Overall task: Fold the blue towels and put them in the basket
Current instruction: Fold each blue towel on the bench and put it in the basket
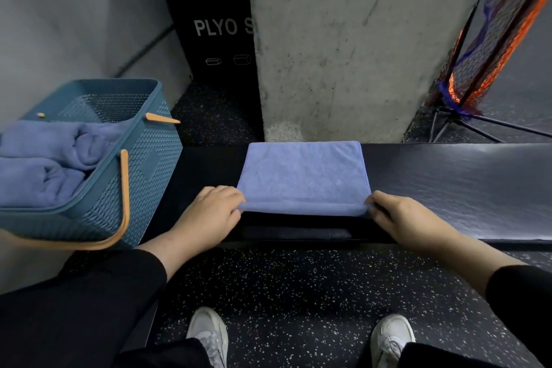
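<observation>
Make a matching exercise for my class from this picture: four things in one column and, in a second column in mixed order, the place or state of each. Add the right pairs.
Column one
1. flat blue towel
2. rolled blue towels
3. basket
4. white shoes

Column two
A. stands at the left end of the black bench
B. on the speckled floor, nearest the camera
C. pinched at its near corners by the left hand and right hand
D. lying inside the basket

Pairs: 1-C, 2-D, 3-A, 4-B
</observation>
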`<state>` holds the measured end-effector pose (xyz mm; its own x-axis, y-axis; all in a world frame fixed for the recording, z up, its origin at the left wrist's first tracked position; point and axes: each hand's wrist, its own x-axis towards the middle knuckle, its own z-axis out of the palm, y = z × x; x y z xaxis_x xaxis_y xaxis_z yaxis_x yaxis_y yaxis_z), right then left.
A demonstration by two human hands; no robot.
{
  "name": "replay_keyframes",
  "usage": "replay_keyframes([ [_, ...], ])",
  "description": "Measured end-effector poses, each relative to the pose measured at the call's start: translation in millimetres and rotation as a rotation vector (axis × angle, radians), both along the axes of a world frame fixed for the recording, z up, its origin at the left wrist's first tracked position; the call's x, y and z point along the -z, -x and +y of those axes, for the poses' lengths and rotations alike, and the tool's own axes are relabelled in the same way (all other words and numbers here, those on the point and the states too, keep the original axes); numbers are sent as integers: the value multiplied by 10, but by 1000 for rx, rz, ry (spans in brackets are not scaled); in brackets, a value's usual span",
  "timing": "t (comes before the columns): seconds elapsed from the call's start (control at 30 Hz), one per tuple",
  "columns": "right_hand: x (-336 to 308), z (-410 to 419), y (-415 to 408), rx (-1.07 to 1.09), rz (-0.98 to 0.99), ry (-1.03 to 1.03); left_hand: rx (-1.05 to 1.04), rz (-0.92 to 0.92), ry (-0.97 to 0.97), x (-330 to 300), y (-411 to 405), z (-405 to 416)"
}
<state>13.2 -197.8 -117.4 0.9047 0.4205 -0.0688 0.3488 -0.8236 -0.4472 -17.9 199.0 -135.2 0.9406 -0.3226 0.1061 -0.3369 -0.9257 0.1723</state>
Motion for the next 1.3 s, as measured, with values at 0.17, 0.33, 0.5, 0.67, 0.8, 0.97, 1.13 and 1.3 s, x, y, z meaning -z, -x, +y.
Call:
replay_keyframes([
  [0.17,-238,-45,-62,91,191,-117,-148,341,450,-380,84,7],
  [0.33,-352,-4,-57,180,235,-320,-209,537,794,-486,50,89],
  [0.5,-318,100,-222,302,166,-438,-302,526,912,-437,-119,93],
  [0.67,-282,277,-650,373,23,-370,-416,371,784,-388,-506,43],
  [0.8,-35,360,-1035,443,-6,-245,-521,306,701,-253,-809,-4],
  [0.97,62,498,-1066,392,-291,-103,-385,15,436,-207,-883,-151],
  [1.13,42,781,-786,-11,-228,-69,42,71,69,-45,-770,-383],
  [1.3,117,818,-674,-75,-71,132,74,197,-104,68,-720,-480],
])
